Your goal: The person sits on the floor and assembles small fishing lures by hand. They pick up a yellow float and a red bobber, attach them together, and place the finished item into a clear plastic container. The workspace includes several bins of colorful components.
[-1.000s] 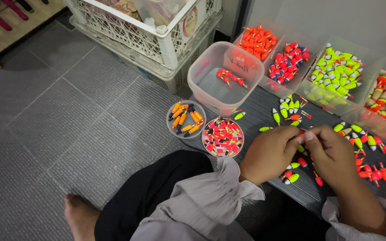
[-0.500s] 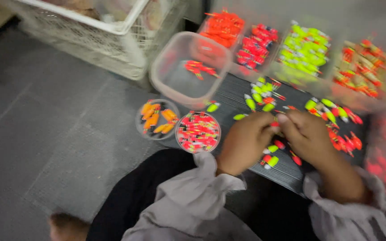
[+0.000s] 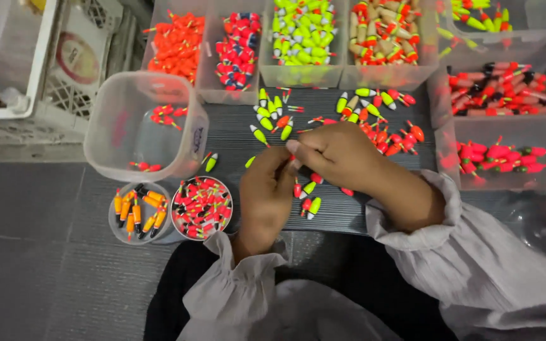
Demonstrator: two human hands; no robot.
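- Grey frilled sleeves [image 3: 475, 252] filled the bottom of the frame
- Left hand [image 3: 266, 196] lay at lower centre, fingers bent together and meeting the right hand; I could not tell what it gripped
- Right hand [image 3: 342, 155] sat just right of it, fingers closed, thumb tip touching the left hand; anything pinched was hidden
- Red-and-green floats [image 3: 308, 192] lay just below the hands on the dark ribbed mat [image 3: 235, 132]
- Round tub of mixed red floats [image 3: 201, 207] and round tub of orange floats [image 3: 139, 211] stood at lower left
- Clear square tub [image 3: 143, 123] held a few red floats, middle left
- Loose green and red floats [image 3: 374, 117] were scattered above the hands
- Trays of sorted floats [image 3: 298, 38] lined the top edge
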